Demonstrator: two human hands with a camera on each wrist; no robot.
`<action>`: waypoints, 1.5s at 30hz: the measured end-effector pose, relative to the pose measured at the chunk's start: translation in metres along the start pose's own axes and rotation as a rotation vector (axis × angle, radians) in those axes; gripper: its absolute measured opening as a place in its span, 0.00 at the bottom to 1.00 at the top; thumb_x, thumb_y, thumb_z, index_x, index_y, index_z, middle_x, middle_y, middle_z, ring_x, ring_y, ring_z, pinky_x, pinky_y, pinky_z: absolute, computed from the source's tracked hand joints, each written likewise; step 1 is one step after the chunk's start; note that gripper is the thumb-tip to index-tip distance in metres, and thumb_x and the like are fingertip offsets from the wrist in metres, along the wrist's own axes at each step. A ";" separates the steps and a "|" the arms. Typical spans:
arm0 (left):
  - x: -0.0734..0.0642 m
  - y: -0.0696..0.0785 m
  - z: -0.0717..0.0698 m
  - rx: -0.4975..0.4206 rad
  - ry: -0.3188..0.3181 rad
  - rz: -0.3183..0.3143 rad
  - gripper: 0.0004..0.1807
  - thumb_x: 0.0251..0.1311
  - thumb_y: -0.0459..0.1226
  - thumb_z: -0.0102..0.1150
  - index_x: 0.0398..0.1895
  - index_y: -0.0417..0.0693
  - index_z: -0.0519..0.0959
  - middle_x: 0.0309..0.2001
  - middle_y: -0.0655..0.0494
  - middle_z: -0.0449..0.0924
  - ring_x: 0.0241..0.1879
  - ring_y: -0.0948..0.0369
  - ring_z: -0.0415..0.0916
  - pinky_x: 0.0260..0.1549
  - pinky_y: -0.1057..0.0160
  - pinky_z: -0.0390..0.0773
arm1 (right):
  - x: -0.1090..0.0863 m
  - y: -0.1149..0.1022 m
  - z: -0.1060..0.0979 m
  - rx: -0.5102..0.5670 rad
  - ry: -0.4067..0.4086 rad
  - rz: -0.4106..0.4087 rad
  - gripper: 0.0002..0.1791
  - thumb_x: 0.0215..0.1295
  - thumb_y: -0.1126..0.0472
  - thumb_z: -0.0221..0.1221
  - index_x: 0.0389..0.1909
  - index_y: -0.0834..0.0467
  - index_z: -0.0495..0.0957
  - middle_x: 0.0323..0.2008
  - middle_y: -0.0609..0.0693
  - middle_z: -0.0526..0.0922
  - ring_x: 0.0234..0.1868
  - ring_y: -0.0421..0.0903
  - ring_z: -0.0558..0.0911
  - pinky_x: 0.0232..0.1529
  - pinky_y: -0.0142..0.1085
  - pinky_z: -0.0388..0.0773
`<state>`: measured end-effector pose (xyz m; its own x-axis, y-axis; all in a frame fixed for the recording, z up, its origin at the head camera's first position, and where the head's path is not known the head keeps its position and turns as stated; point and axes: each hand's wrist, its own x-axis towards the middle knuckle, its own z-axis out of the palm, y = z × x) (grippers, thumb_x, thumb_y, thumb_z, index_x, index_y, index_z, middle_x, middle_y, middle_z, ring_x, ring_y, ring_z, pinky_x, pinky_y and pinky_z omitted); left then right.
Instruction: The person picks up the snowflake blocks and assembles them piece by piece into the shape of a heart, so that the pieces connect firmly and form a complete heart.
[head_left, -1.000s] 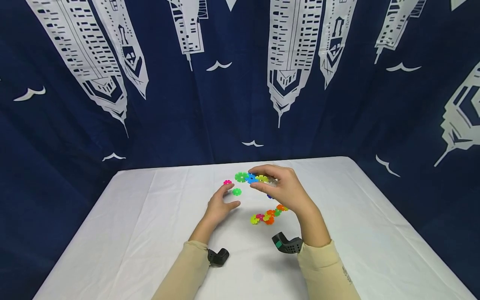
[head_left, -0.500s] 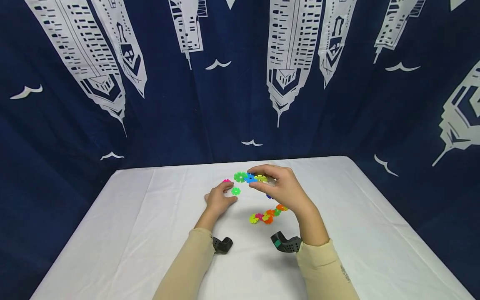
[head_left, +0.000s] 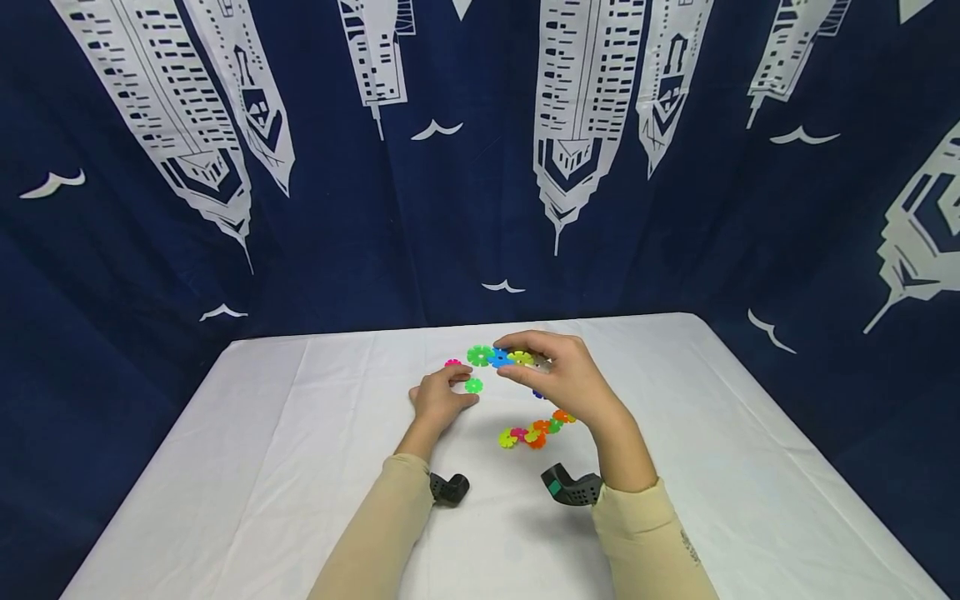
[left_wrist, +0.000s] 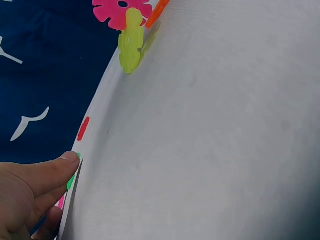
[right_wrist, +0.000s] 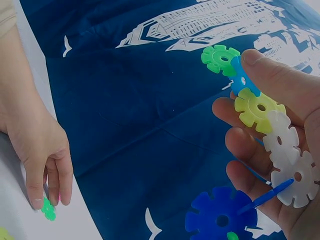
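In the head view my right hand (head_left: 561,367) pinches a chain of interlocking flower-shaped discs above the table. Its green disc (right_wrist: 221,58), blue disc (right_wrist: 241,79), yellow disc (right_wrist: 260,108), clear discs (right_wrist: 281,139) and dark blue disc (right_wrist: 221,214) show in the right wrist view. My left hand (head_left: 438,402) is lower, its thumb and fingers at opposite edges of a small green disc (head_left: 474,386), apparently pinching it. Just beyond those fingers, a pink disc (head_left: 453,362) is partly hidden.
A joined string of discs, its yellow disc (head_left: 507,438) at the left end, lies on the white table (head_left: 300,467) nearer me. The left wrist view shows a red piece (left_wrist: 83,128) edge-on. A navy curtain (head_left: 450,217) hangs behind the table.
My left hand has come in around the small green disc, and its thumb has closed toward it. That disc has shifted slightly toward me. My right hand stays nearly still with its chain.
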<state>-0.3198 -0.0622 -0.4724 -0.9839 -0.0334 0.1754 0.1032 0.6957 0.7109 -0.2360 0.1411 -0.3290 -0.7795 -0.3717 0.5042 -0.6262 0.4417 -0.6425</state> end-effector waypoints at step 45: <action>-0.007 0.001 -0.003 -0.112 0.015 -0.032 0.10 0.54 0.35 0.73 0.38 0.49 0.82 0.30 0.57 0.82 0.37 0.57 0.78 0.50 0.48 0.60 | -0.001 0.002 -0.001 -0.007 0.003 -0.004 0.16 0.59 0.59 0.71 0.49 0.51 0.85 0.46 0.44 0.88 0.45 0.40 0.85 0.49 0.34 0.82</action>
<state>-0.3126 -0.0636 -0.4707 -0.9848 -0.0656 0.1608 0.0881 0.6092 0.7881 -0.2364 0.1430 -0.3297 -0.7767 -0.3714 0.5087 -0.6297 0.4457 -0.6362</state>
